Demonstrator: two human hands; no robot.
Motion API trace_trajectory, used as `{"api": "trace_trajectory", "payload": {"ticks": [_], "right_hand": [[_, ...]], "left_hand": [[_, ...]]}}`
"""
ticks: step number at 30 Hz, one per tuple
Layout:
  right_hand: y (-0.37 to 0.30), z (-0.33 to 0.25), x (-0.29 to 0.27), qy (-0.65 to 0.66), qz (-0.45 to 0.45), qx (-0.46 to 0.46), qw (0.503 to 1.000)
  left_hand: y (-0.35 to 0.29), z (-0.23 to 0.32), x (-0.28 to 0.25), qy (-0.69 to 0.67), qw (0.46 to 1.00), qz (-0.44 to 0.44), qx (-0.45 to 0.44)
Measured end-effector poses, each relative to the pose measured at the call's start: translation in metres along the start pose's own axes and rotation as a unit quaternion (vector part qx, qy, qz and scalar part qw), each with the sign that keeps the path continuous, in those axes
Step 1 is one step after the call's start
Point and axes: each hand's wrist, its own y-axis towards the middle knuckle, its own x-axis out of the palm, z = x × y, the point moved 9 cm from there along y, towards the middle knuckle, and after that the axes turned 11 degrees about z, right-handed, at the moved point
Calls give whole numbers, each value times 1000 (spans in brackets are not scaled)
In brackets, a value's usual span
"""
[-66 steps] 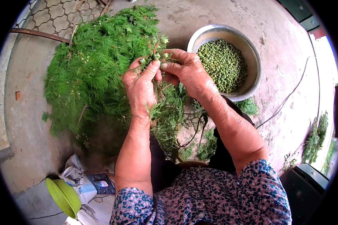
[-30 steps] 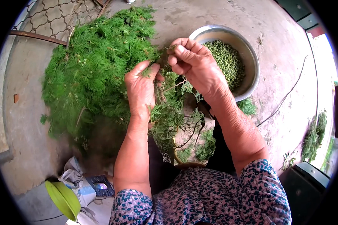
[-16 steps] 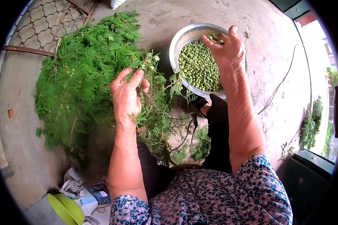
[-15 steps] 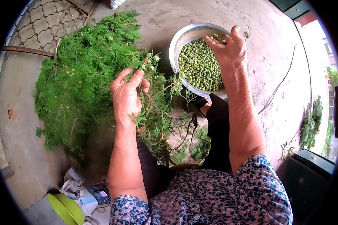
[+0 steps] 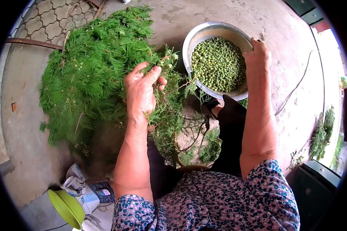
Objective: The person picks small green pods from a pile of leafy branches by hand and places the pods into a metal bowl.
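My left hand [image 5: 140,92] is closed round a leafy evergreen branch [image 5: 169,100], the thumb pressed against its stem. Small pale green cones show at the branch's upper tip, and the rest hangs down over my lap. To the right stands a wide metal basin [image 5: 187,48], with many small round green cones [image 5: 218,63] heaped inside. At the basin's right rim is my right hand [image 5: 258,56], its thumb and fingers bent over the edge; part of the fingers is hidden behind the hand.
A large heap of green evergreen boughs [image 5: 92,73] covers the floor on the left. Cut sprigs [image 5: 211,148] lie in a container between my legs. A lime-green bowl [image 5: 67,208] and bags [image 5: 90,198] sit lower left. A dark cabinet [image 5: 312,188] stands lower right.
My right hand has moved from above the cones, where it held a few green pieces, outward to the basin's right rim. The left hand keeps hold of the branch. The whole view has shifted slightly.
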Motion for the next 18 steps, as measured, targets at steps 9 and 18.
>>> {"api": "trace_trajectory", "payload": {"ticks": [9,18], "right_hand": [[-26,-61,-11,477,-38,-24,878],[-157,-146,23,317,-255,-372,834]], "left_hand": [[-1,-1,7,0,1000,-17,-3],[-13,6,19,50,998,-16,-18]]}}
